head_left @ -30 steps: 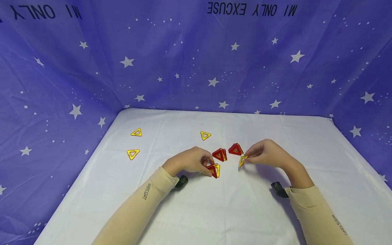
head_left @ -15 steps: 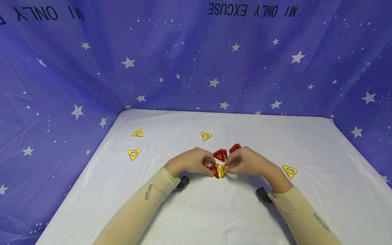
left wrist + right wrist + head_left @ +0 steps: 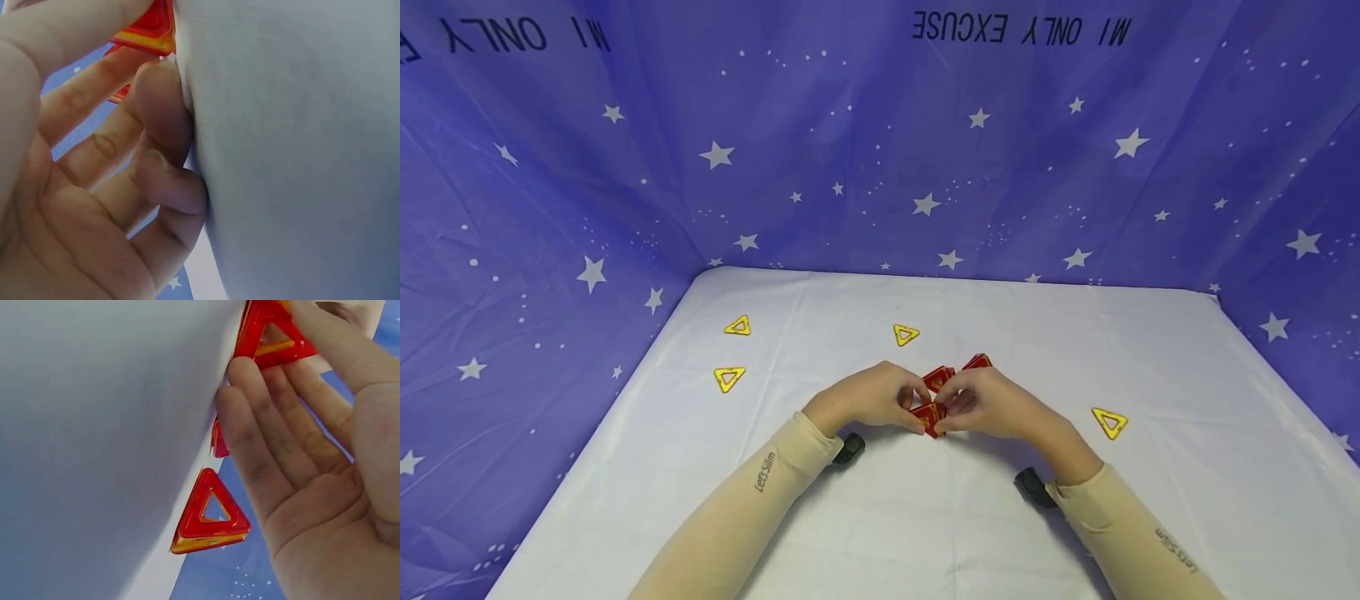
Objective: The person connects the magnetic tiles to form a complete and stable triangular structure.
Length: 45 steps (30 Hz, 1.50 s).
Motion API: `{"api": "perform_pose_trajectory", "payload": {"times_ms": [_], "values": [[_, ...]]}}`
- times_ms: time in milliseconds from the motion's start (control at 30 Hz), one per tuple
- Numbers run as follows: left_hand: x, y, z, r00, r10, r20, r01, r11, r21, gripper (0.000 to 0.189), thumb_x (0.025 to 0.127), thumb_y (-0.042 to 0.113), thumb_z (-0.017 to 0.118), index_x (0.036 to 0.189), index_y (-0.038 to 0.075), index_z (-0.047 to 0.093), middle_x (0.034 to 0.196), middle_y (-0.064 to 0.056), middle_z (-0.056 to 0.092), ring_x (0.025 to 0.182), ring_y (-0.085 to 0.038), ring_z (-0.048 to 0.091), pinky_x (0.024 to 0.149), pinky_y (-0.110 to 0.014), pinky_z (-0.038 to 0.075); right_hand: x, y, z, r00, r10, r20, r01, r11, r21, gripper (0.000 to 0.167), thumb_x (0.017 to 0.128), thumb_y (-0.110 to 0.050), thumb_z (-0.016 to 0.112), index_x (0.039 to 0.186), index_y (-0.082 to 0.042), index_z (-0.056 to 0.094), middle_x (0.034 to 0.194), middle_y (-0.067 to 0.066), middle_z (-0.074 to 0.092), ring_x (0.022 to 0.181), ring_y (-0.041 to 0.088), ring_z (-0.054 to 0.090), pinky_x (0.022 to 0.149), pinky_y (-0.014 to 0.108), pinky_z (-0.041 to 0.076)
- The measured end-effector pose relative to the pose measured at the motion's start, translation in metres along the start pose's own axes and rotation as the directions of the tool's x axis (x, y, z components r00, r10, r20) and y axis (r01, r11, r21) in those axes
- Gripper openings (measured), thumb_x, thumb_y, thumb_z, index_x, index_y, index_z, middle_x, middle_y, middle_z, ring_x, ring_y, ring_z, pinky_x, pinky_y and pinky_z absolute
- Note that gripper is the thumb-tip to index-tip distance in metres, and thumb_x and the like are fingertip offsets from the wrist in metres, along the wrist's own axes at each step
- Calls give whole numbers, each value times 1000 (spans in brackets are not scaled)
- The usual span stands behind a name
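Between both hands, at the middle of the table, stands a small pyramid of red and yellow triangular magnetic tiles (image 3: 928, 419). My left hand (image 3: 874, 396) pinches its left side with thumb and fingers; the left wrist view shows a red tile (image 3: 153, 28) at these fingertips. From the right, my right hand (image 3: 1000, 404) pinches the same pyramid. In the right wrist view its red tile face (image 3: 250, 337) shows by the fingers. Just behind are two more red and yellow pyramids, one close by (image 3: 937, 377) and one farther right (image 3: 977, 362), both partly hidden by my right hand.
Flat yellow triangular tiles lie apart on the white-covered table: two at the left, a rear one (image 3: 738, 326) and a nearer one (image 3: 729, 378), one at the back middle (image 3: 906, 334), and one right of my right arm (image 3: 1109, 422). A starry purple cloth (image 3: 850, 133) surrounds the table.
My right hand has moved left, bringing a yellow-faced tile to the pieces in my left hand. Red faces now show there. My left hand has stayed nearly in place.
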<state>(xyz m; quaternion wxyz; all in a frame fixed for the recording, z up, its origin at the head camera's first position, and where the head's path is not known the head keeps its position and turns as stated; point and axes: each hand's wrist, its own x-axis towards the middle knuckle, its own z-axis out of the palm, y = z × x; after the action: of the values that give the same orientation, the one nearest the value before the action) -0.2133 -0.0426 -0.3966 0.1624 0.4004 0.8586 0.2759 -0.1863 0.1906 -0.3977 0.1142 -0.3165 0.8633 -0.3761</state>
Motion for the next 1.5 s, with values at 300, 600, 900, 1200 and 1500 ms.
{"api": "perform_pose_trajectory", "payload": {"times_ms": [300,600,900,1200,1500], "values": [[2,-2,2,1000,-3,-14,3,999,32,33,83,23,86,112,13,77,74,6,61,66,-6,52,61,-24,44,0,1,4,998,43,-38,-45,998,-53,32,77,-24,90,103,-14,74,90,-5,68,75,10,66,68,29,55],[2,-2,3,997,-65,-41,68,995,70,37,87,25,82,121,15,74,83,5,59,76,-10,53,67,-26,45,0,2,8,996,7,-88,-17,993,-113,29,83,-17,86,108,-8,74,96,-4,69,83,11,65,74,29,55],[1,-2,4,994,-106,-36,108,991,83,43,90,28,79,130,16,70,91,1,59,82,-12,54,72,-28,46,1,1,9,995,46,-90,-58,989,-133,31,86,-19,83,113,-9,73,102,-5,69,89,10,66,79,30,55],[-34,-19,-33,992,-126,1,126,991,-51,47,89,27,80,131,12,67,107,-1,66,90,-13,61,79,-32,49,3,0,6,992,73,-102,-91,980,-177,40,82,-28,87,115,-11,72,100,-7,69,90,12,66,81,34,54],[-139,-83,-83,949,-244,-201,248,969,-8,55,80,20,87,129,7,67,117,-10,65,100,-28,60,80,-40,50,0,-5,11,996,68,-63,-80,975,-208,56,81,-34,87,128,-10,68,93,-4,62,84,16,56,73,30,48]]}}
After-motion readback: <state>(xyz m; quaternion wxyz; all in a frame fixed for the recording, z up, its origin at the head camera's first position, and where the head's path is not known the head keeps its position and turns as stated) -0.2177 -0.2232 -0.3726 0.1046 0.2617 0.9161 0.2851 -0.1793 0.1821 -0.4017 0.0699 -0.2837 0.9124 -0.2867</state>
